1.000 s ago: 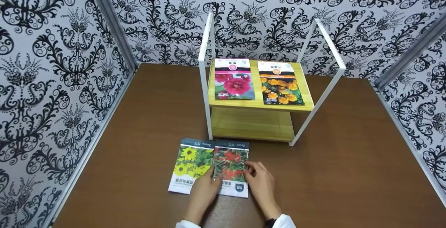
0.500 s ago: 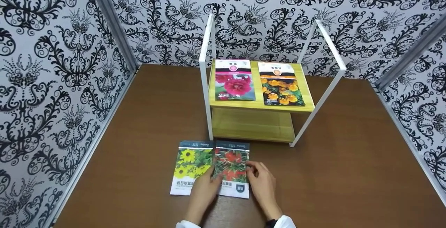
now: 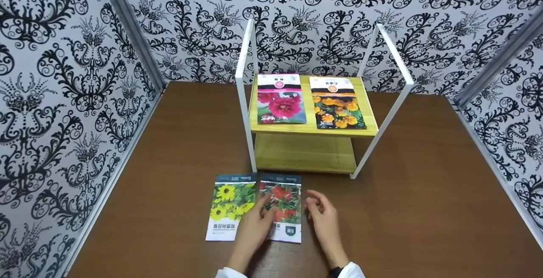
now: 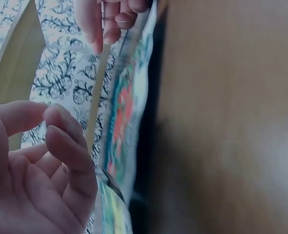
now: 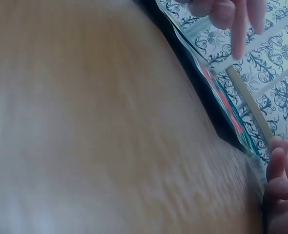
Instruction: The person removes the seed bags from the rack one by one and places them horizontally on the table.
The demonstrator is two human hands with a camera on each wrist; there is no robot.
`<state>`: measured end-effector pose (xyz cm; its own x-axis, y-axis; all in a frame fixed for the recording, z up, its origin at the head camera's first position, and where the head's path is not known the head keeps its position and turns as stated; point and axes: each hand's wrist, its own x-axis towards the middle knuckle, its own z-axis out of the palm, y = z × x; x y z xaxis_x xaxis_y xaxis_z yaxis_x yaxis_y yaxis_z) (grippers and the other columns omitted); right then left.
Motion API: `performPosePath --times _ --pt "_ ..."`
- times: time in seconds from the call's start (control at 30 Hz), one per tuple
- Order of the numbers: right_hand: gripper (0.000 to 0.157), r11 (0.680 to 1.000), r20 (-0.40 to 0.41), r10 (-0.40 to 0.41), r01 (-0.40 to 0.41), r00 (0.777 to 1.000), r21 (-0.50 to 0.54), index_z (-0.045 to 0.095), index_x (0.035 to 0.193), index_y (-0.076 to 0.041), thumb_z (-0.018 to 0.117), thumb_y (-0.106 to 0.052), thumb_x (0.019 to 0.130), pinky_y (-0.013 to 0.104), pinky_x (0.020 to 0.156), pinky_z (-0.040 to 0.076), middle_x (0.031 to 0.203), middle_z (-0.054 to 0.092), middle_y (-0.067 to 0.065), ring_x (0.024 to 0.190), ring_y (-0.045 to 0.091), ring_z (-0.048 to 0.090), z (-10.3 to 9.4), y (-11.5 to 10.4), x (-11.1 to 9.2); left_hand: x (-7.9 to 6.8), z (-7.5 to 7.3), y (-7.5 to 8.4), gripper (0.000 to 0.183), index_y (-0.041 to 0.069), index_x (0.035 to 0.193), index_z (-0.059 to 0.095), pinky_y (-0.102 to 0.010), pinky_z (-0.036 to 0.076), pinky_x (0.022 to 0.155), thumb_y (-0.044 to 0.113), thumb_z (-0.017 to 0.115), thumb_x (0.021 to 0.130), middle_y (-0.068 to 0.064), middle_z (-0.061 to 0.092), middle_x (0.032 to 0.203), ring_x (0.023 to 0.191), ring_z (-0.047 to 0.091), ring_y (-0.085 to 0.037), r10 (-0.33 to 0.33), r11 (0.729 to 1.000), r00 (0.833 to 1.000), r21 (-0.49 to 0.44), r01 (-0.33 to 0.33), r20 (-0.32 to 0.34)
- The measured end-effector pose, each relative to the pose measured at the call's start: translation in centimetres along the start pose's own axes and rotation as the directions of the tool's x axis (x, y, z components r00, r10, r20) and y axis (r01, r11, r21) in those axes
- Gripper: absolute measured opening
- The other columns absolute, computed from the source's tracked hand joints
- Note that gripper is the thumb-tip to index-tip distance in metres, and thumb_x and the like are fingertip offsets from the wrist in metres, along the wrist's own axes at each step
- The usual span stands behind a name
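Two seed packets lie side by side on the table in the head view, one with yellow flowers (image 3: 225, 201) and one with red flowers (image 3: 288, 217). My left hand (image 3: 253, 223) hovers over the red-flower packet and the neighbouring edge of the yellow one. In the left wrist view that hand (image 4: 41, 175) has its thumb and fingers loosely bent, holding nothing. Just off the right edge of the red-flower packet is my right hand (image 3: 325, 218), with relaxed fingers and nothing in them. The right wrist view has this hand (image 5: 284, 187) at its right edge.
Behind the packets stands a small two-tier shelf (image 3: 309, 119) with a white frame. Its upper board bears a pink-flower packet (image 3: 284, 105) and an orange-flower packet (image 3: 339, 111). Patterned walls (image 3: 203, 27) enclose the brown table (image 3: 424, 210).
My right hand has come away from the red-flower packet's right edge. My left fingers have lifted and shifted slightly over that packet. The head view has shifted slightly.
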<state>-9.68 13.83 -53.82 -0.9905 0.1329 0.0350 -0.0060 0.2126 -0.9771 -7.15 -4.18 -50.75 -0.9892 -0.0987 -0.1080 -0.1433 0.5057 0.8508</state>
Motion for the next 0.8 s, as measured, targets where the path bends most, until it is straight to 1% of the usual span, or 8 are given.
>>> performPosePath --times 0.1,0.23,0.33,0.4,0.5,0.6,0.67,0.8 --pt "0.028 0.997 -0.008 0.021 -0.02 1.0 0.077 0.057 0.115 -0.005 0.055 -0.017 0.089 0.028 0.052 0.043 0.084 0.058 0.02 0.062 0.03 0.052 -0.3 -1.5 -0.2 0.1 0.1 1.1 0.048 0.018 0.132 0.044 -0.027 0.036 0.045 0.028 0.056 0.086 0.006 0.051 0.069 0.051 0.045 -0.01 0.0 0.999 1.0 -0.036 -0.001 -0.021" --pt "0.024 0.994 -0.029 -0.017 0.02 0.999 0.107 0.057 0.112 -0.005 0.053 -0.014 0.09 0.031 0.051 0.045 0.083 0.057 0.025 0.061 0.035 0.051 -0.7 -3.8 -0.5 0.0 0.5 2.8 0.053 0.025 0.135 0.037 -0.027 0.042 0.049 0.028 0.057 0.086 0.005 0.053 0.081 0.058 0.051 -0.009 0.027 0.99 0.998 -0.136 -0.035 -0.059" --pt "0.022 0.99 -0.049 -0.079 0.084 0.996 0.11 0.057 0.11 -0.006 0.053 -0.013 0.09 0.03 0.051 0.044 0.081 0.058 0.021 0.062 0.034 0.052 -1.4 -5.1 -0.4 0.0 0.9 4.1 0.055 0.03 0.136 0.035 -0.025 0.046 0.055 0.033 0.058 0.086 0.006 0.055 0.088 0.065 0.055 -0.006 0.086 0.976 0.993 -0.191 -0.101 -0.086" --pt "0.023 0.984 -0.058 -0.129 0.135 0.99 0.114 0.057 0.111 -0.006 0.053 -0.014 0.09 0.028 0.048 0.043 0.08 0.058 0.019 0.061 0.031 0.053 -2.0 -5.6 0.0 0.1 1.1 5.1 0.056 0.032 0.136 0.034 -0.025 0.047 0.057 0.033 0.058 0.086 0.006 0.056 0.092 0.069 0.056 -0.004 0.143 0.967 0.985 -0.198 -0.16 -0.101" --pt "0.026 0.978 -0.052 -0.188 0.191 0.981 0.078 0.057 0.114 -0.008 0.054 -0.018 0.089 0.026 0.044 0.04 0.08 0.058 0.014 0.062 0.027 0.054 -3.0 -6.3 0.9 0.3 1.2 6.8 0.06 0.038 0.138 0.027 -0.025 0.048 0.06 0.035 0.057 0.086 0.009 0.056 0.1 0.073 0.057 -0.004 0.207 0.95 0.976 -0.224 -0.218 -0.07" --pt "0.027 0.97 -0.043 -0.241 0.242 0.969 0.012 0.056 0.116 -0.013 0.054 -0.02 0.09 0.025 0.042 0.038 0.08 0.058 0.01 0.059 0.021 0.054 -4.1 -7.9 1.4 0.6 1.1 8.2 0.064 0.041 0.139 0.02 -0.024 0.048 0.059 0.039 0.056 0.086 0.009 0.053 0.108 0.078 0.057 -0.005 0.252 0.942 0.967 -0.222 -0.253 -0.032" --pt "0.03 0.961 -0.042 -0.276 0.275 0.96 -0.023 0.054 0.119 -0.011 0.053 -0.017 0.09 0.025 0.041 0.038 0.08 0.059 0.008 0.058 0.021 0.053 -4.9 -9.7 1.4 0.8 1.1 9.1 0.066 0.042 0.139 0.017 -0.023 0.048 0.06 0.042 0.055 0.086 0.01 0.052 0.111 0.081 0.056 -0.006 0.282 0.939 0.959 -0.198 -0.28 -0.02" --pt "0.036 0.928 -0.076 -0.372 0.368 0.925 -0.062 0.049 0.126 -0.01 0.052 -0.011 0.09 0.025 0.044 0.041 0.079 0.059 0.01 0.056 0.024 0.053 -6.0 -11.8 2.0 1.4 1.2 10.5 0.067 0.044 0.139 0.012 -0.022 0.047 0.059 0.047 0.051 0.086 0.011 0.051 0.117 0.084 0.055 -0.004 0.338 0.932 0.941 -0.133 -0.336 -0.007"
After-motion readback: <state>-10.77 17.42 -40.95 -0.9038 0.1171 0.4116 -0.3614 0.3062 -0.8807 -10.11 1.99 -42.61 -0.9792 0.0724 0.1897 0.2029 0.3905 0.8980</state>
